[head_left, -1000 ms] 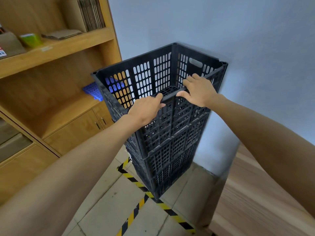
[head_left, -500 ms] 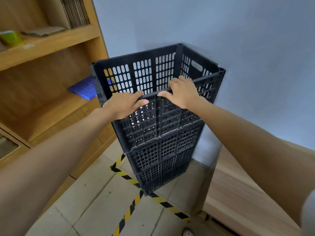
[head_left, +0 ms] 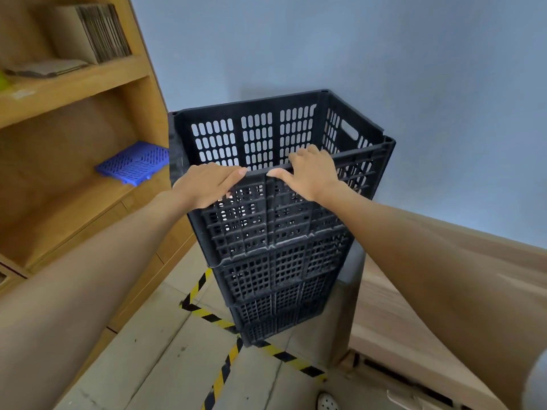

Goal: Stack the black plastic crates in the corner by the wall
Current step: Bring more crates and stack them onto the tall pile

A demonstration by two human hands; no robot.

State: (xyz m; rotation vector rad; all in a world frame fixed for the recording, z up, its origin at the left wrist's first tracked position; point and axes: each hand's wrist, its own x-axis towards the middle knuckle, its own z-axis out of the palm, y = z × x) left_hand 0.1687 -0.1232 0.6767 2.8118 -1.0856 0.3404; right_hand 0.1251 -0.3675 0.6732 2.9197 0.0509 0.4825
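seating top crate (head_left: 291, 220) | left hand (head_left: 207, 182) flat on wall, right hand (head_left: 311, 176) hooking rim | should push evenly (no twisting) along desk's (head_left: 414, 294) left edge

Top crate (head_left: 266, 137) sits on the crate stack (head_left: 278, 279). The stack stands on the floor, with wall (head_left: 414, 69) behind, shelf unit (head_left: 74, 84) to its left and bench (head_left: 399, 321) to its right. Floor tape (head_left: 219, 318) runs before the stack's base. Slotted tray (head_left: 133, 162) lies on a shelf, left of top crate. Left grip (head_left: 207, 183) lies on the near rim and right grip (head_left: 310, 173) hooks over it, side by side, just apart.
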